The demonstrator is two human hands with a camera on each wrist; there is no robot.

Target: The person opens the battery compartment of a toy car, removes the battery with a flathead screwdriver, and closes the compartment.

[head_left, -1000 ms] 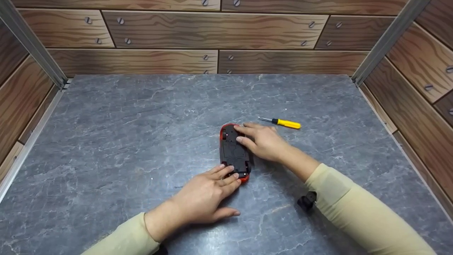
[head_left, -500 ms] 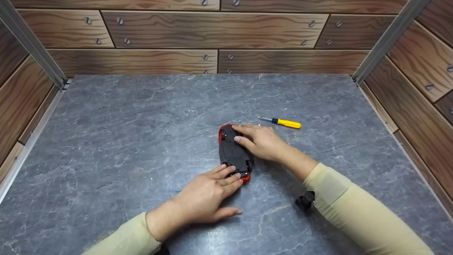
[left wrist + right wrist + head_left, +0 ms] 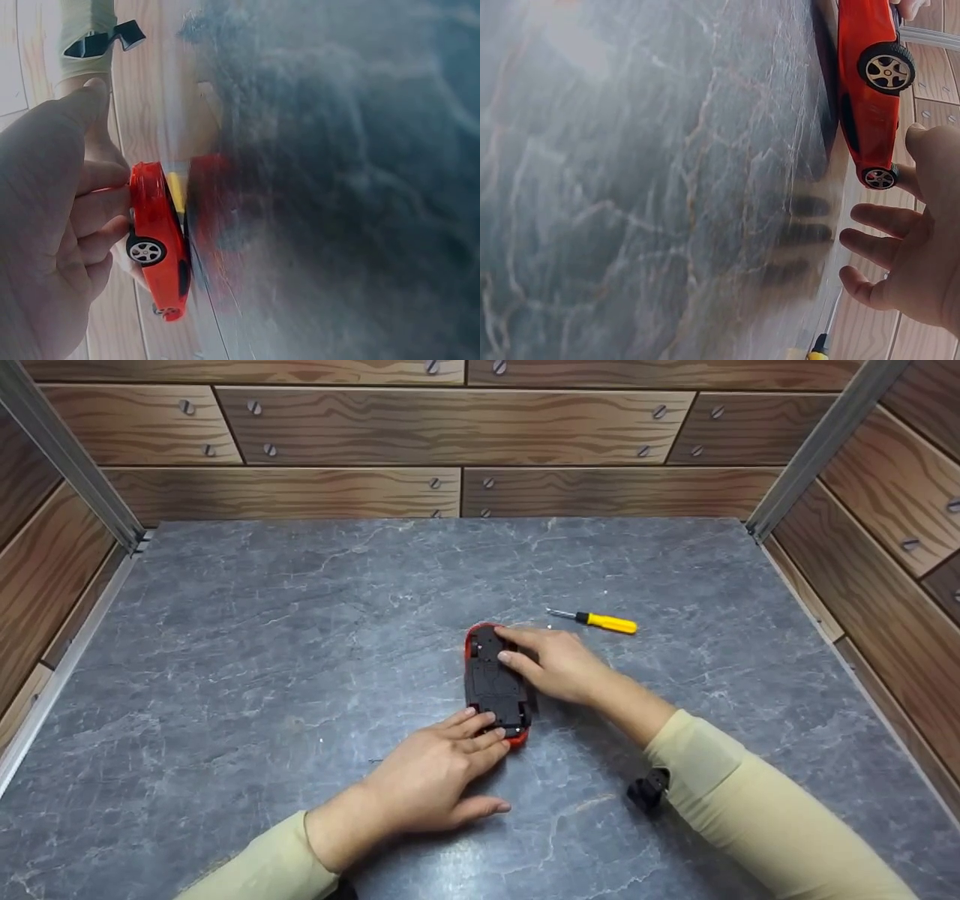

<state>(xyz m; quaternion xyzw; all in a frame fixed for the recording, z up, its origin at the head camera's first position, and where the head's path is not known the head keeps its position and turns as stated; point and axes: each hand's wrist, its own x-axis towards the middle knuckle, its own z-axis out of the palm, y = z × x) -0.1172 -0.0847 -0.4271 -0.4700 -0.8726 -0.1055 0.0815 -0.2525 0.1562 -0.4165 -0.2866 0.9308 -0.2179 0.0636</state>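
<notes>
Left hand (image 3: 431, 784): fingers straight, fingertips resting on the near end of the red toy car (image 3: 495, 684). Right hand (image 3: 555, 664): fingers relaxed, touching its far end. The car lies upside down mid-table (image 3: 262, 645). Yellow screwdriver (image 3: 600, 621) lies just beyond, to the right.

The head view is evenly and softly lit, bright enough and sharp across the whole frame. Short, faint shadows lie under the left hand (image 3: 427, 784) and the right hand (image 3: 561, 664) on the grey marbled tabletop (image 3: 262, 645), which shows no glare. The straight metal posts lean outward at the upper corners. In the left wrist view, the tabletop is smeared and hazy, with a washed-out bright band upper left. The right wrist view blurs toward its lower middle, and the upper left is pale with reflected light.
</notes>
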